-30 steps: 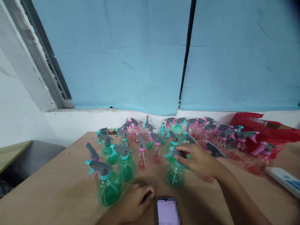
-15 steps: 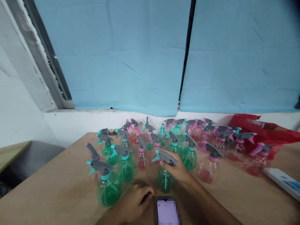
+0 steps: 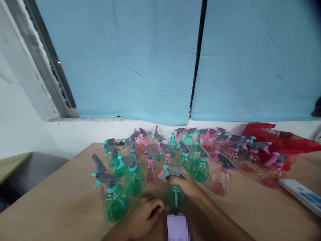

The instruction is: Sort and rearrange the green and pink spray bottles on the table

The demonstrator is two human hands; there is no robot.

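Note:
My right hand [image 3: 184,183] is closed around the neck of a green spray bottle [image 3: 175,197], just under its grey head with the turquoise trigger. This bottle stands close to me, upright or nearly so. My left hand [image 3: 146,214] is curled loosely on the table to its left, and I see nothing in its fingers. A phone [image 3: 178,227] with a lit screen lies in front of me, between my forearms. Left of my left hand is another green spray bottle [image 3: 115,202]. A pink spray bottle [image 3: 221,180] stands to the right of my right hand.
Several more green and pink spray bottles crowd the wooden table [image 3: 57,197] towards the wall. A red plastic bag [image 3: 288,140] lies at the back right, with a white box [image 3: 299,194] nearer. Blue curtains [image 3: 130,60] hang behind. A separate wooden surface [image 3: 12,164] shows at the left.
My right hand and the held bottle have come slightly nearer to me, and the bottle's head has turned a little. My left hand stays curled in place. The whole view has shifted slightly.

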